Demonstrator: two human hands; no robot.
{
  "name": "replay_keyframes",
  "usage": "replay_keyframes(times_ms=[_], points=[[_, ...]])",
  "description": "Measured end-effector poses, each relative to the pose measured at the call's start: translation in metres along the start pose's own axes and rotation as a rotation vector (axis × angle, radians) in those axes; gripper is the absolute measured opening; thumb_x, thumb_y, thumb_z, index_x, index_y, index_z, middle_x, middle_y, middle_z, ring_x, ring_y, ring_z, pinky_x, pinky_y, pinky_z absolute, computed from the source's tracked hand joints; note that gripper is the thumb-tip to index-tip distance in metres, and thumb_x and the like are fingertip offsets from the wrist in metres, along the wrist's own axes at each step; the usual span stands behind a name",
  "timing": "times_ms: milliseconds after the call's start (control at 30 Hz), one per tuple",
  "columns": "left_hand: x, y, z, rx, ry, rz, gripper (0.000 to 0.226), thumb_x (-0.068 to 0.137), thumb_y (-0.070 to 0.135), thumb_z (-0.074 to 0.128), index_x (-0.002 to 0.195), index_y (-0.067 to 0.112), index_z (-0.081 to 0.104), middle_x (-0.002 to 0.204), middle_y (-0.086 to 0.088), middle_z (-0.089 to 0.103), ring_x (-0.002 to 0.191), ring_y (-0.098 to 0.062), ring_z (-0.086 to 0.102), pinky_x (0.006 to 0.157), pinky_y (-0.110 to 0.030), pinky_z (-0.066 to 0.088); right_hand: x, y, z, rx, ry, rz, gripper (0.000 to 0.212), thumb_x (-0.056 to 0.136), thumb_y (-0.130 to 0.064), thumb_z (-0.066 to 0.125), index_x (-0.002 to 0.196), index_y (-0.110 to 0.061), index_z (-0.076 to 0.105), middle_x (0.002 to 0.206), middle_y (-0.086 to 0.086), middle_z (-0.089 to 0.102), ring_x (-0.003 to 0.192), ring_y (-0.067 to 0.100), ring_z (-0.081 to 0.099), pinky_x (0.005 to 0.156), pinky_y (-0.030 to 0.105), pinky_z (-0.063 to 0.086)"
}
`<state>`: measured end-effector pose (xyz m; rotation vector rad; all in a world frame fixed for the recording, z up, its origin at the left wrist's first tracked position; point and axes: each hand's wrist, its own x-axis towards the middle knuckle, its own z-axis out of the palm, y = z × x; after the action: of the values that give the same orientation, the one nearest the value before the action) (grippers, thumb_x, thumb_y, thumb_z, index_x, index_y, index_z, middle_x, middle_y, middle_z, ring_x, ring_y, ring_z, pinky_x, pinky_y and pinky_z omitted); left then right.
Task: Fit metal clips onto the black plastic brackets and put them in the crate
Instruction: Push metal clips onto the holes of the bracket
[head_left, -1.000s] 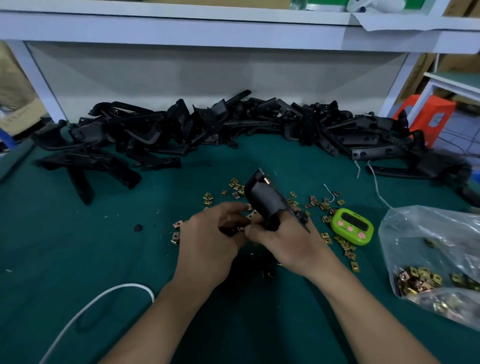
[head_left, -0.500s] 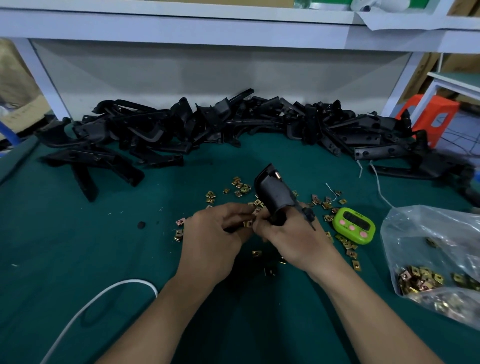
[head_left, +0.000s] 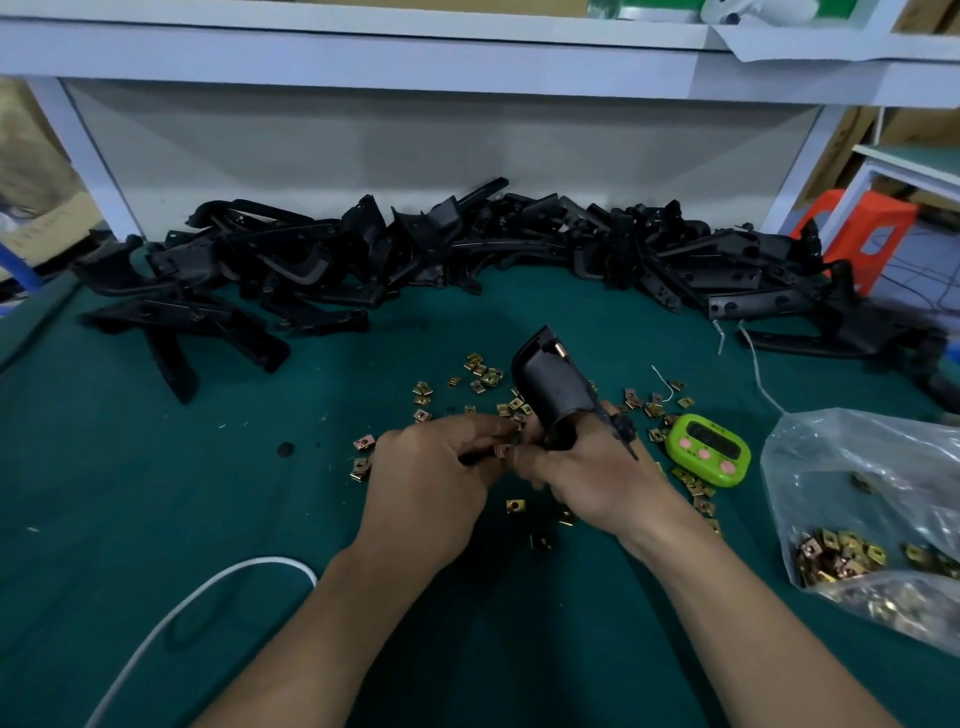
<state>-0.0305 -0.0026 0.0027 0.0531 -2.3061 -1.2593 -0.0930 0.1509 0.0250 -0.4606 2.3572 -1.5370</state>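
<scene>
A black plastic bracket (head_left: 550, 387) stands tilted up above the green table, gripped at its lower end by my right hand (head_left: 592, 478). My left hand (head_left: 431, 478) meets it from the left and pinches a small brass metal clip (head_left: 503, 450) against the bracket's lower edge. Loose metal clips (head_left: 483, 371) lie scattered on the cloth around and behind both hands. A long pile of black brackets (head_left: 467, 254) runs along the back of the table. No crate is in view.
A green timer (head_left: 709, 449) sits right of my hands. A clear plastic bag of clips (head_left: 878, 525) lies at the right edge. A white cable (head_left: 197, 597) curves across the near left. A white shelf frame (head_left: 363, 67) rises behind; an orange stool (head_left: 862, 234) stands far right.
Both hands with the bracket have shifted slightly away from me and the bracket tilted a little more upright. The left fingers keep working at the bracket's lower edge.
</scene>
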Motion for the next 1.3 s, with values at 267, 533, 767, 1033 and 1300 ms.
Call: replay_keyframes(times_ms=[267, 533, 767, 1033, 1300], points=[[0.006, -0.003, -0.007, -0.132, -0.031, -0.216, 0.053, 0.072, -0.004, 0.085, 0.077, 0.047, 0.072, 0.073, 0.028, 0.073, 0.072, 0.007, 0.071, 0.071, -0.009, 0.054, -0.003, -0.001, 0.000, -0.224, 0.105, -0.170, 0.018, 0.080, -0.016, 0.072, 0.069, -0.030, 0.068, 0.060, -0.015, 0.065, 0.050, 0.002, 0.057, 0.046, 0.012, 0.040], [0.011, -0.004, -0.007, -0.096, -0.100, -0.236, 0.049, 0.070, -0.006, 0.086, 0.072, 0.041, 0.073, 0.060, 0.035, 0.065, 0.063, 0.014, 0.065, 0.061, -0.001, 0.045, -0.005, 0.004, 0.003, -0.300, 0.122, -0.286, 0.016, 0.072, -0.025, 0.076, 0.082, -0.037, 0.070, 0.077, -0.020, 0.072, 0.072, 0.000, 0.069, 0.064, 0.026, 0.056], [0.010, -0.006, -0.005, -0.170, -0.174, -0.315, 0.034, 0.073, -0.011, 0.082, 0.079, 0.022, 0.079, 0.058, 0.028, 0.067, 0.058, 0.012, 0.065, 0.057, -0.004, 0.046, -0.008, 0.008, -0.002, -0.494, 0.130, -0.456, 0.026, 0.078, -0.012, 0.066, 0.059, -0.028, 0.075, 0.063, -0.008, 0.069, 0.060, 0.007, 0.068, 0.057, 0.024, 0.054], [0.004, -0.006, -0.004, -0.088, -0.169, -0.216, 0.033, 0.068, -0.001, 0.087, 0.086, 0.026, 0.084, 0.075, 0.017, 0.077, 0.068, 0.004, 0.071, 0.061, -0.009, 0.049, -0.003, -0.001, -0.006, -0.415, 0.051, -0.403, 0.012, 0.068, -0.011, 0.076, 0.066, -0.017, 0.066, 0.063, -0.001, 0.063, 0.053, 0.011, 0.053, 0.051, 0.016, 0.040], [0.010, -0.007, -0.011, -0.247, -0.324, -0.288, 0.034, 0.065, 0.001, 0.084, 0.086, 0.028, 0.084, 0.084, 0.005, 0.080, 0.081, -0.012, 0.076, 0.078, -0.031, 0.061, 0.000, 0.002, -0.012, -0.285, -0.035, -0.289, 0.012, 0.065, -0.021, 0.076, 0.063, -0.023, 0.065, 0.057, -0.013, 0.060, 0.053, 0.005, 0.057, 0.049, 0.019, 0.043]])
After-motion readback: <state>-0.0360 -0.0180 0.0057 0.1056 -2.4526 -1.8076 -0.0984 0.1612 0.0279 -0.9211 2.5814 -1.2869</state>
